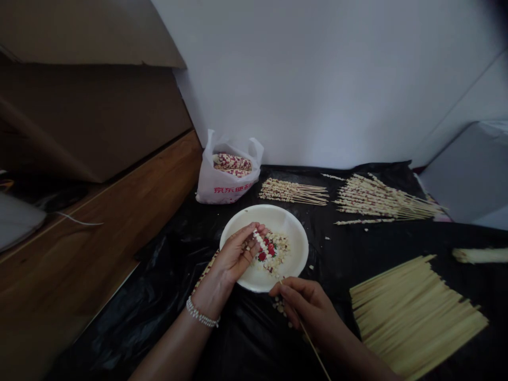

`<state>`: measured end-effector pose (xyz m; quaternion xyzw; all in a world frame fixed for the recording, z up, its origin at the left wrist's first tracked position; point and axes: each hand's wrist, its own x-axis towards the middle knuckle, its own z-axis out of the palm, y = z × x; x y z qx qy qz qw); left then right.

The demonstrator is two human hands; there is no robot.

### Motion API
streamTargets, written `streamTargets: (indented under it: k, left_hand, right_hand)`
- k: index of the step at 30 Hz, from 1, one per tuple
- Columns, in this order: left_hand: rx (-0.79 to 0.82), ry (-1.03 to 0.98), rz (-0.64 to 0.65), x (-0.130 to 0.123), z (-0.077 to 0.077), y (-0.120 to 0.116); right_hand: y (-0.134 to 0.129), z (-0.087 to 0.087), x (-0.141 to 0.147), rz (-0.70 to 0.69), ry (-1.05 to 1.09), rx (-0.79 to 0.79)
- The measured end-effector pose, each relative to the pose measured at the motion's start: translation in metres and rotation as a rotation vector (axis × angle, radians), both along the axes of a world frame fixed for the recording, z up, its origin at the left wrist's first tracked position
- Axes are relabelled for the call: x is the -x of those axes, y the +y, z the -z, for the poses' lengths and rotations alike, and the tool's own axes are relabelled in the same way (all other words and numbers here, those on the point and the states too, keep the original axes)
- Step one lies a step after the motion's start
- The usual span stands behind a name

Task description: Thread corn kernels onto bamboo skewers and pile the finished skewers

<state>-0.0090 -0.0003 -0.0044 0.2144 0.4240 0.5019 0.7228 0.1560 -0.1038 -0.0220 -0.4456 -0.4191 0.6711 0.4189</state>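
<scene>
A white bowl [297, 241] with a red flower print holds loose pale kernels [281, 243]. Over its left side is my left hand [240, 248], fingers curled and the thumb and index finger pinched at the top end of a row of kernels. This row runs along a thin stick [309, 338], which slants down to the right. My right hand [304, 301] is closed on the bare part of the stick at the bowl's lower right edge. A few kernels lie on the black sheet beneath my right hand.
Behind the bowl stands a white plastic bag [222, 185] of speckled cobs. Two piles of threaded sticks [293, 191] [373, 198] lie at the back right. Bare sticks [416, 312] are spread at the right. Cardboard boxes [91, 116] fill the left.
</scene>
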Motion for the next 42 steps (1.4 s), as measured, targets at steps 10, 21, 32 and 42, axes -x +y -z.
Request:
streamTargets:
  k: [10, 21, 32, 42]
  left_hand:
    - [0.08, 0.018, 0.014, -0.009, -0.01, 0.002]
    - [0.151, -0.151, 0.124, -0.012, -0.026, 0.001]
    - [0.024, 0.016, 0.091, -0.014, -0.027, -0.006]
    - [0.128, -0.086, 0.085, -0.027, -0.019, -0.01]
  right_hand:
    - [0.002, -0.006, 0.002, -0.01, -0.074, -0.05]
    - [0.005, -0.007, -0.005, 0.055, 0.041, 0.044]
    - [0.005, -0.012, -0.002, -0.03, 0.014, 0.041]
    - [0.003, -0.007, 0.001, -0.035, -0.06, 0.003]
